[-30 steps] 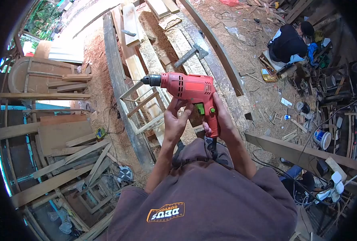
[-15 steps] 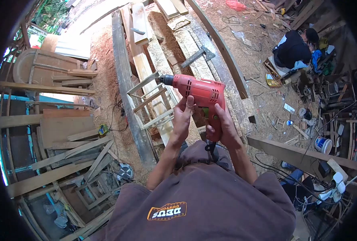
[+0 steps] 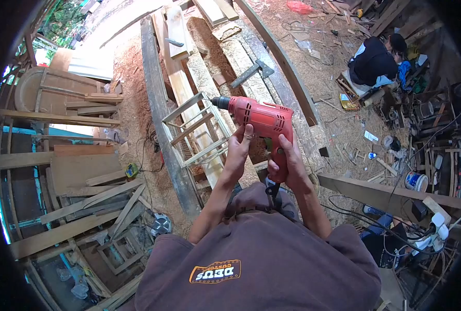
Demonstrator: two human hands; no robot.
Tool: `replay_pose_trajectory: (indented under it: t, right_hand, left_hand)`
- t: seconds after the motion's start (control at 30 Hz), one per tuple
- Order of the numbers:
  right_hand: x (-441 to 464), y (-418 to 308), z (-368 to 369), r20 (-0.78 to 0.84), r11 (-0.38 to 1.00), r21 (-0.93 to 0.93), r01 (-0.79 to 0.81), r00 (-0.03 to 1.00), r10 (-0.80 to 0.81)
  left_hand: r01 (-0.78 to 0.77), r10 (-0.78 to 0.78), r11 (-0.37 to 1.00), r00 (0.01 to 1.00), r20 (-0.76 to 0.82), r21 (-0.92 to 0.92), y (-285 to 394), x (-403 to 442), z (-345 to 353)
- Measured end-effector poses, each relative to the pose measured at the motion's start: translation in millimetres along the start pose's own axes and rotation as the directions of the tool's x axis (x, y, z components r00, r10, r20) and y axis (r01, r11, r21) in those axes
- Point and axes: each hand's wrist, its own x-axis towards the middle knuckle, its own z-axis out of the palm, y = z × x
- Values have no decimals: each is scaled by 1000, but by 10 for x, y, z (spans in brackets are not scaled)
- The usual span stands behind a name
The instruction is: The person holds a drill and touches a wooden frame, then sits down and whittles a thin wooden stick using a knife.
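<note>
A red power drill is held up in front of me, its black chuck pointing left. My right hand wraps round its handle, close to the green trigger. With my left hand I support the underside of the drill body, thumb up along its side. Just beyond the chuck stands a small slatted wooden frame, resting across the beams of the workbench. Whether a bit in the chuck touches the frame's corner I cannot tell. A hatchet lies on the planks past the drill.
A knife lies on a board farther up the bench. Another person sits at the upper right. Loose boards are stacked at the left. A white bucket and power cables are at the right.
The drill and both hands have shifted very slightly to the right relative to the wooden frame. The grip is unchanged, and the whole view has moved a little.
</note>
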Motion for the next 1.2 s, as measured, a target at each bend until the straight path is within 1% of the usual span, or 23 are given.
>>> replay_pose_trajectory:
  t: [0.07, 0.13, 0.23, 0.33, 0.43, 0.63, 0.73, 0.87, 1.13, 1.2]
  right_hand:
    - [-2, -6, 12, 1, 999, -18, 33, 999, -33]
    - [2, 26, 4, -15, 999, -15, 32, 999, -33]
    - [-5, 9, 25, -7, 999, -4, 36, 999, -36]
    - [0, 23, 2, -1, 999, 2, 39, 999, -39]
    - [-11, 31, -21, -6, 999, -15, 48, 999, -48]
    - [-37, 63, -51, -4, 999, -18, 40, 999, -41]
    - [-29, 93, -66, -23, 997, -42, 57, 998, -58]
    - [-37, 104, -74, -18, 995, -58, 84, 996, -85]
    - [-85, 129, -122, -15, 997, -37, 67, 998, -67]
    - [-88, 137, -143, -19, 997, -38, 68, 997, -68]
  left_hand:
    - [22, -22, 999, 1000, 4, 26, 16, 10, -20]
    - [28, -29, 998, 1000, 13, 48, -1, 37, -45]
    - [4, -5, 1000, 1000, 26, 10, 7, 45, -59]
    - [19, -21, 996, 1000, 17, 92, 77, 1, -21]
    - [33, -37, 995, 998, 45, 90, 81, -3, -51]
    - [69, -72, 995, 997, 39, 74, 86, -54, -28]
    - [51, -56, 995, 997, 60, 83, 110, -71, -14]
    - [39, -41, 999, 997, 63, 31, 37, -70, -2]
    - [37, -38, 999, 997, 63, 18, 14, -89, 26]
    - [46, -48, 998, 997, 60, 38, 15, -94, 32]
